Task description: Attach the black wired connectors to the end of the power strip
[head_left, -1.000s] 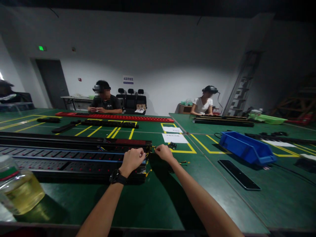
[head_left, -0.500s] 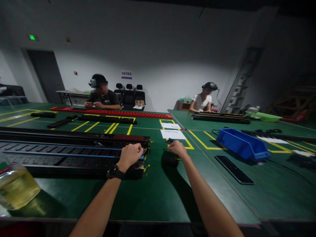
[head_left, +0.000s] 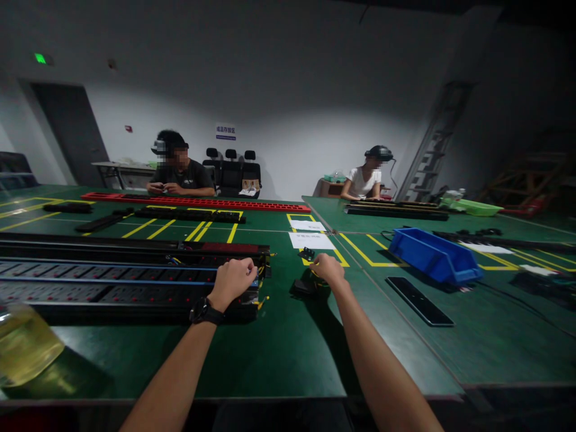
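Note:
Long black power strips (head_left: pixel 148 288) with rows of sockets and red dots lie at the left, with short yellow wires at their right end. My left hand (head_left: pixel 234 279) rests closed on that end; whatever its fingers hold is hidden. To the right of the strips, my right hand (head_left: pixel 329 270) is closed, fingers pointing down, over wires joined to a black block (head_left: pixel 305 288). I cannot make out what its fingertips grip. A small black part (head_left: pixel 307 253) lies on the table just beyond the right fingertips, apart from them.
A blue bin (head_left: pixel 434 255) and a phone (head_left: pixel 419 301) lie at the right. Paper sheets (head_left: pixel 311 241) lie ahead. A bottle of yellow liquid (head_left: pixel 29 345) stands at the near left. Beyond a long red rail (head_left: pixel 202 203), two people sit across the green table (head_left: pixel 270 360).
My right hand has drawn slightly right and away from the small black part, which now lies by itself. My left hand stays on the strips. The whole view has shifted a little.

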A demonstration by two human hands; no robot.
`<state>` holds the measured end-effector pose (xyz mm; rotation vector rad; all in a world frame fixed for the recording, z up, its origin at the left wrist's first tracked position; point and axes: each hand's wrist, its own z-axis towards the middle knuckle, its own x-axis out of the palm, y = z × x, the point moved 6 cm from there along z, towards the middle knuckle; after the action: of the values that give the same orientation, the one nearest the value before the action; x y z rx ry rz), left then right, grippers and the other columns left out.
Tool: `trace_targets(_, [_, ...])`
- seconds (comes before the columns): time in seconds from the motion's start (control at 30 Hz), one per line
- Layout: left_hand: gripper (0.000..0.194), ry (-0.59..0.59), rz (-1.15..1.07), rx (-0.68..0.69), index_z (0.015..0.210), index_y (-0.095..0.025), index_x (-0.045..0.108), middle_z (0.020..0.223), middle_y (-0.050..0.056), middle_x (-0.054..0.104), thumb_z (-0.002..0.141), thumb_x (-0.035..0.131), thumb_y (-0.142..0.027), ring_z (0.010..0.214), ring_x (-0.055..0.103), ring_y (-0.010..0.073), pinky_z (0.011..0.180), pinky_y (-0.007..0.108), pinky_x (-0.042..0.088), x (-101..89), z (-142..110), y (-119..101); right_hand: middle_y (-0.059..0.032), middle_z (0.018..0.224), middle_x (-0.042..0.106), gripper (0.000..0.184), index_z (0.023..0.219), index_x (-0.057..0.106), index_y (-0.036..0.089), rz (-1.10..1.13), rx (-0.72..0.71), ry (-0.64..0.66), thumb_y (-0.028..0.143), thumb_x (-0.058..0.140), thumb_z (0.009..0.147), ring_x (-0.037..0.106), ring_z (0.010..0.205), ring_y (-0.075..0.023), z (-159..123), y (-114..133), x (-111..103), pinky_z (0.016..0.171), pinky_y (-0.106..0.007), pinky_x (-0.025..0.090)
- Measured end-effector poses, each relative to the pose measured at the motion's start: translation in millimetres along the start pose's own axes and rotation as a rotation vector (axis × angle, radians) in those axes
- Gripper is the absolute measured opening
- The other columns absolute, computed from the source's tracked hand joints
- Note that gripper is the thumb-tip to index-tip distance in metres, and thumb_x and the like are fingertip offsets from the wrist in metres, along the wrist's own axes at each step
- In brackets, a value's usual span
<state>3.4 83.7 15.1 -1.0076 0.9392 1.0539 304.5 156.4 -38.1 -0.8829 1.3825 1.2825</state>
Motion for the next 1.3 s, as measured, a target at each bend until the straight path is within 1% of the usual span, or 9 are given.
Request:
trace_targets(0.23, [0.027,-0.008,0.006,0.005,0.094,-0.025,0.073,0.088,0.006,0.076,0.096,0.051,-0.042,0.085,0.072,0.0237,0.073,0.029,0.047,0.6,1,1,-0.0170,0.109,0.074,0.031,0.109,0.075,0.017,0.011,-0.019,0.004,0.020,0.049,0.093,0.071,0.101,-0.0285,-3,13,11,0.080,-0.033,0.050])
trace_targets(0.43, [0.027,-0.011,0.000,0.010,0.095,-0.025,0.073,0.088,0.005,0.076,0.096,0.051,-0.041,0.086,0.072,0.0218,0.073,0.027,0.047,1.8,0,0,-0.0174,0.111,0.072,0.031,0.114,0.074,0.018,-0.075,-0.083,0.020,0.019,0.053,0.092,0.068,0.105,-0.0299,-13,29,1,0.085,-0.036,0.049])
trace_targets(0.53, [0.028,-0.012,0.009,0.015,0.095,-0.025,0.073,0.088,0.006,0.076,0.096,0.050,-0.041,0.086,0.072,0.0228,0.074,0.028,0.047,3.2,1,1,-0.0189,0.120,0.067,0.044,0.138,0.061,0.019,-0.087,-0.265,-0.083,0.029,0.056,0.095,0.062,0.113,-0.0318,-32,67,-9,0.090,-0.038,0.047])
trace_targets(0.6, [0.028,-0.012,0.017,0.011,0.095,-0.026,0.073,0.088,0.006,0.077,0.096,0.050,-0.041,0.086,0.072,0.0236,0.075,0.029,0.048,4.1,1,1,-0.0154,0.126,0.064,0.061,0.155,0.041,0.026,-0.018,-0.522,-0.118,0.040,0.056,0.098,0.060,0.115,-0.0287,-52,103,-10,0.095,-0.036,0.045])
trace_targets(0.67, [0.028,-0.016,0.033,0.015,0.094,-0.026,0.072,0.088,0.006,0.077,0.096,0.049,-0.040,0.086,0.072,0.0243,0.074,0.030,0.048,4.8,2,1,-0.0129,0.129,0.062,0.063,0.158,0.034,0.030,0.024,-0.704,-0.108,0.047,0.052,0.100,0.059,0.116,-0.0266,-70,131,-7,0.097,-0.035,0.044])
trace_targets(0.8, [0.027,-0.029,0.043,0.031,0.095,-0.026,0.072,0.088,0.006,0.077,0.097,0.048,-0.040,0.085,0.073,0.0237,0.073,0.029,0.047,6.6,3,2,-0.0127,0.123,0.067,0.046,0.139,0.060,0.024,0.001,-0.757,-0.091,0.049,0.042,0.105,0.059,0.115,-0.0263,-81,151,2,0.098,-0.035,0.043])
trace_targets(0.97, [0.028,-0.037,0.033,0.041,0.096,-0.026,0.072,0.088,0.006,0.077,0.098,0.047,-0.038,0.085,0.073,0.0230,0.073,0.028,0.047,7.6,4,3,-0.0116,0.103,0.075,0.038,0.100,0.077,0.019,0.021,-0.607,-0.084,0.035,0.043,0.104,0.064,0.106,-0.0236,-63,132,2,0.095,-0.029,0.044])
trace_targets(1.1, [0.027,-0.029,0.034,0.026,0.093,-0.025,0.072,0.086,0.006,0.077,0.097,0.049,-0.040,0.083,0.073,0.0225,0.071,0.027,0.046,5.3,3,2,-0.0080,0.108,0.077,0.028,0.105,0.078,0.022,0.197,-0.404,-0.076,0.022,0.052,0.096,0.067,0.104,-0.0215,-37,95,-7,0.090,-0.025,0.046])
trace_targets(1.3, [0.027,-0.010,0.047,0.029,0.093,-0.025,0.071,0.087,0.006,0.077,0.097,0.049,-0.041,0.082,0.073,0.0234,0.069,0.028,0.046,5.7,4,2,-0.0057,0.097,0.077,0.031,0.111,0.074,0.018,0.474,-0.187,-0.112,0.017,0.060,0.083,0.070,0.090,-0.0205,1,33,-6,0.078,-0.026,0.049])
